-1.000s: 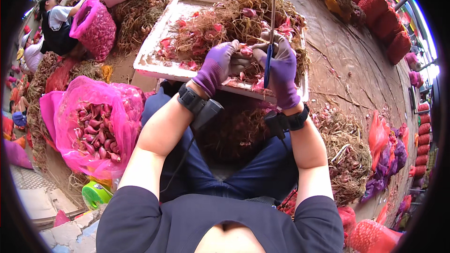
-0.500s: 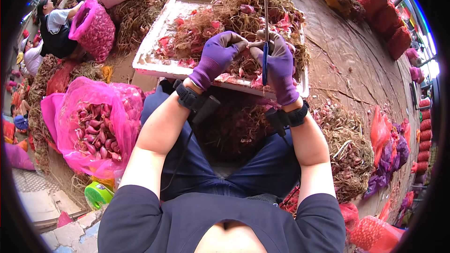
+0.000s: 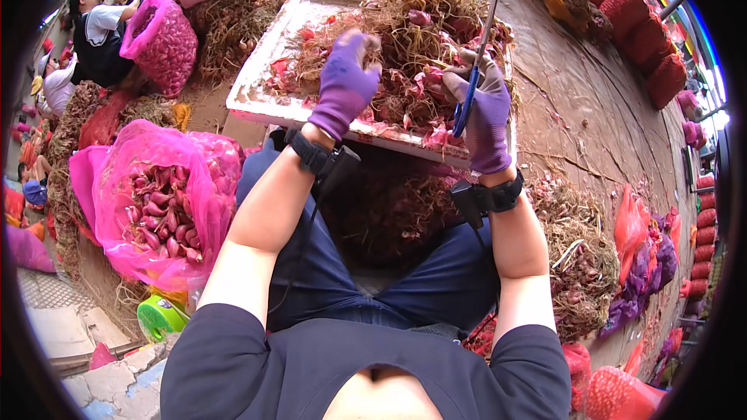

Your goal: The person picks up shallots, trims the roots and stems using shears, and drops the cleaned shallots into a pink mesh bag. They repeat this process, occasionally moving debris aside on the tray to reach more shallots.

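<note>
The right hand (image 3: 489, 101) grips blue scissors (image 3: 473, 82), blades pointing away, probably for safety; the left hand (image 3: 348, 78) curls, cannot tell if pinching, above shallots (image 3: 419, 18) in 1 tray (image 3: 247, 95) within easy reach

- One white tray (image 3: 261, 112), shallow: tangle of dry-stemmed shallots (image 3: 424, 12), loose red skins (image 3: 280, 70).
- Brown floor (image 3: 591, 132) hereabouts, creased: open pink bag (image 3: 214, 175) of bulbs; straw-coloured heap (image 3: 580, 284); row of red sacks (image 3: 634, 23).
</note>
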Motion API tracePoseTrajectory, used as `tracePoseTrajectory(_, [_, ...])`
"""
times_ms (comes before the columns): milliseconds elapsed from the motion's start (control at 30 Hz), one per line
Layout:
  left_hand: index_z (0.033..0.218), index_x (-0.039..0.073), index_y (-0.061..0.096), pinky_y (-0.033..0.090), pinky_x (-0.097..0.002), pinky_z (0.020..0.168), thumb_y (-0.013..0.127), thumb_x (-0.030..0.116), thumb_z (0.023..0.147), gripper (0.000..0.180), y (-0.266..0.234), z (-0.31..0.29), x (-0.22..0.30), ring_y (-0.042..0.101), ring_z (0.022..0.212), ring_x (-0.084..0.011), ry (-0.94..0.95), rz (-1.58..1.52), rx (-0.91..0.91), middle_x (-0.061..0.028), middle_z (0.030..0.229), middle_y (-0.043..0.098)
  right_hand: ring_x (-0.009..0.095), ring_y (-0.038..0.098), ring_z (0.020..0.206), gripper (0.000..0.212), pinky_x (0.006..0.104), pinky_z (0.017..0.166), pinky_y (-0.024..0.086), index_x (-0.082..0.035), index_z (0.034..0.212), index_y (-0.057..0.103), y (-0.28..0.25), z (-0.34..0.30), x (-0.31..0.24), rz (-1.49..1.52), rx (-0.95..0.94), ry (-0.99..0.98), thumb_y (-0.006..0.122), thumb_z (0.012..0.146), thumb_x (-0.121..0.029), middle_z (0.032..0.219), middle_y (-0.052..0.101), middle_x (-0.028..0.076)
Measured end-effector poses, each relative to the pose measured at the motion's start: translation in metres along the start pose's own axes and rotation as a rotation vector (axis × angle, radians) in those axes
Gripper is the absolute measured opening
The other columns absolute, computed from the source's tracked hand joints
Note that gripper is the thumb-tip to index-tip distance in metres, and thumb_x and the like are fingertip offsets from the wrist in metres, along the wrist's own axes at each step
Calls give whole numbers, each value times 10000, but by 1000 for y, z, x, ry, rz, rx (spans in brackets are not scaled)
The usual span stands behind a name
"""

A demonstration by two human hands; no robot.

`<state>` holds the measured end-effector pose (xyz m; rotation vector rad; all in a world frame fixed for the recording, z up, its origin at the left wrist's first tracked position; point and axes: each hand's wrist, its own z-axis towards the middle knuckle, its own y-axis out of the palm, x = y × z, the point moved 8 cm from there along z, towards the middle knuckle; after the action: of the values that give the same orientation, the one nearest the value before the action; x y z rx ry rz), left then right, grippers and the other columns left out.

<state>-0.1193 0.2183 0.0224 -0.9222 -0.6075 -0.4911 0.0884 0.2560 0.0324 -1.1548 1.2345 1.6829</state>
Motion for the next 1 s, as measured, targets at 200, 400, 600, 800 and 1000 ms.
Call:
tracePoseTrajectory(200, [1217, 100, 637, 445, -299, 1010, 731, 58, 811, 418, 18, -17, 55, 498, 1269, -205, 367, -323, -112, -95, 1352, 534, 91, 612, 704, 301, 189, 597, 489, -1, 1147, 547, 2, 0, 27, 105, -158, 222, 649, 868, -51, 892, 640, 52])
tracePoseTrajectory(400, [1004, 15, 693, 537, -254, 743, 697, 130, 886, 165, 38, -22, 35, 661, 805, -118, -20, -753, -325, -44, 912, 709, 55, 537, 655, 261, 183, 561, 435, -22, 1135, 564, 6, -8, 31, 38, -206, 262, 620, 906, -134, 826, 577, 2])
tracePoseTrajectory(600, [1023, 20, 690, 515, -232, 719, 532, 283, 1004, 307, 49, -26, 16, 647, 766, -88, -348, -916, -400, -33, 910, 707, 68, 563, 665, 303, 191, 570, 451, -16, 1163, 548, 10, -12, 24, 25, -194, 271, 636, 895, -125, 858, 601, 18])
tracePoseTrajectory(800, [956, 22, 677, 522, -236, 643, 567, 254, 988, 259, 52, -22, 8, 648, 686, -94, -330, -916, -384, -42, 789, 695, 88, 606, 722, 347, 194, 642, 490, -6, 1184, 534, 12, -5, 23, 35, -200, 219, 664, 874, -90, 933, 653, 64])
tracePoseTrajectory(1000, [1022, 3, 675, 521, -241, 747, 563, 207, 988, 236, 49, -24, 15, 647, 819, -96, -271, -858, -439, -42, 915, 702, 102, 642, 822, 352, 212, 739, 520, 20, 1191, 527, 15, 2, 15, -159, -263, 15, 652, 866, -27, 943, 659, 70])
